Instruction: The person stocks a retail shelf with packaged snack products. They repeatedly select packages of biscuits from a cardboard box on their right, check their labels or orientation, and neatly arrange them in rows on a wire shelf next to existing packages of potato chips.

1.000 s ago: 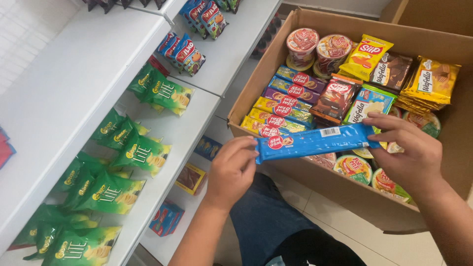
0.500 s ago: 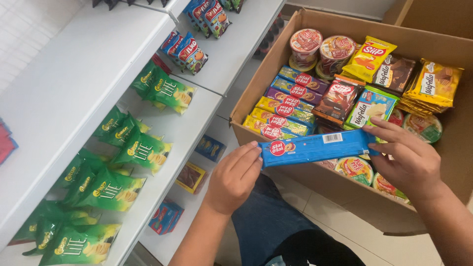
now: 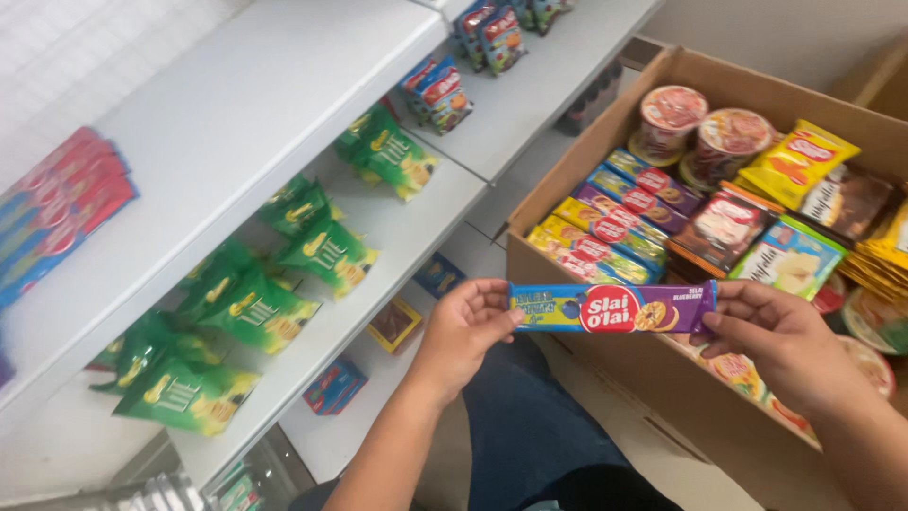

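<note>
I hold a long blue and purple biscuit pack [image 3: 613, 308] level in front of me, just outside the near wall of a cardboard box [image 3: 567, 194]. My left hand [image 3: 463, 331] grips its left end and my right hand [image 3: 771, 336] grips its right end. The pack's printed front faces up toward me. Similar long biscuit packs [image 3: 605, 218] in several colours lie stacked in the box's left part.
The box also holds two cup noodles [image 3: 705, 132], yellow snack bags [image 3: 796, 161] and brown and green packets [image 3: 757, 237]. White shelves [image 3: 284, 104] on the left carry green snack bags [image 3: 284, 274], red and blue packs [image 3: 57, 213] and small packs [image 3: 440, 90]. My jeans-clad leg [image 3: 530, 435] is below.
The pack has been turned over, its printed front now showing instead of the plain blue back. Both hands and the pack have drawn nearer, out over the box's near wall. The view shifted left.
</note>
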